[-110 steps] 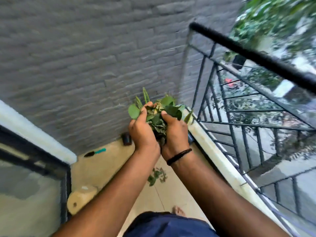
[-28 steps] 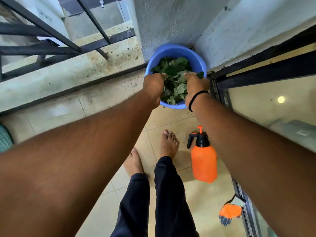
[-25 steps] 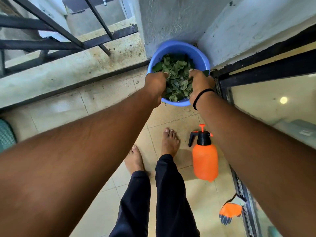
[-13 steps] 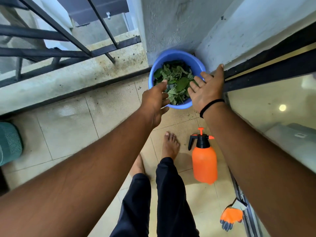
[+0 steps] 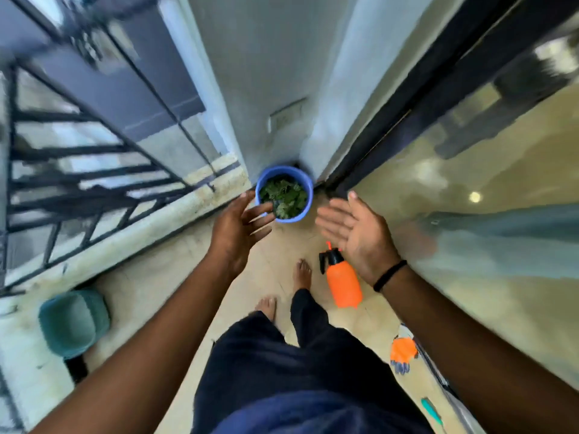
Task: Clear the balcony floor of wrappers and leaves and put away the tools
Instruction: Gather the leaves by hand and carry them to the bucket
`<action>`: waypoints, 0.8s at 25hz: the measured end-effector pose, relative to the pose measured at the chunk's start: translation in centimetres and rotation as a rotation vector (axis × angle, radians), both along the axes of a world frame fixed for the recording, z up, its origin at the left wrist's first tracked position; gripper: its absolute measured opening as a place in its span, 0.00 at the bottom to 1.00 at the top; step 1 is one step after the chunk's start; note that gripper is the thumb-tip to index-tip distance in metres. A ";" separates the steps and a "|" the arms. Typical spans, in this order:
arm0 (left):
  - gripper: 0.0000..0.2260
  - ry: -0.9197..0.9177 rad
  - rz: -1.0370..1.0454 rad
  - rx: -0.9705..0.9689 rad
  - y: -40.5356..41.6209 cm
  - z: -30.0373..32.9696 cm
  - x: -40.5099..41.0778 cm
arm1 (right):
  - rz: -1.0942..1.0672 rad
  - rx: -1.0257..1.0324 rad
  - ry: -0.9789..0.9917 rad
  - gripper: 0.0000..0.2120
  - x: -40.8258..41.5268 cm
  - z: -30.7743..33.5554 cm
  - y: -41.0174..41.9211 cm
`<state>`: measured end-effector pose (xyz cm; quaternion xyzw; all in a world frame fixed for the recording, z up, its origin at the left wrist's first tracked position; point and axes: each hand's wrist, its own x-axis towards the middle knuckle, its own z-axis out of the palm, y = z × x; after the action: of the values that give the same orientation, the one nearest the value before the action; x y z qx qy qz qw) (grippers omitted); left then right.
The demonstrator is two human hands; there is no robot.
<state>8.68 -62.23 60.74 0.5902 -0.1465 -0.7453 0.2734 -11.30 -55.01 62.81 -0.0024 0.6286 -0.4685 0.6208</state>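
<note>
Both our hands hang empty above the floor, left hand point(image 5: 239, 225) and right hand point(image 5: 354, 228) with fingers spread and holding nothing. The leaves point(image 5: 283, 198) sit in the blue bucket point(image 5: 305, 183) in the far corner, apparently so they stay gathered. The orange sprayer point(image 5: 343, 285) and gloves point(image 5: 402, 352) on the right likely still need putting away.

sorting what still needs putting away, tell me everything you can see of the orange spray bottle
The spray bottle has a bright orange, plastic-looking body topped by a black pump head with a side trigger handle and a small orange knob on top. It stands on the tiled floor beside the glass door, near the person's foot, short of the blue bucket. Neither hand touches it.
</note>
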 end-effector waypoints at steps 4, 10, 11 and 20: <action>0.12 0.122 -0.034 -0.074 2.6 7.4 -1.1 | -0.126 -0.145 0.081 0.19 -0.8 11.8 6.2; 0.12 0.298 -0.477 -0.205 12.8 10.5 -7.5 | -0.454 -0.214 0.437 0.14 -2.5 17.3 23.7; 0.12 0.318 -0.537 -0.228 14.7 11.2 -8.8 | -0.529 -0.210 0.460 0.13 -2.3 17.8 26.4; 0.14 0.430 -1.353 -0.379 40.2 17.2 -14.4 | -1.280 -0.219 0.528 0.13 3.7 18.3 56.2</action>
<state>-5.73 -22.08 77.91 0.1540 -0.5484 -0.8121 -0.1263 -7.63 1.18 81.09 0.1920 0.5855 -0.7863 0.0458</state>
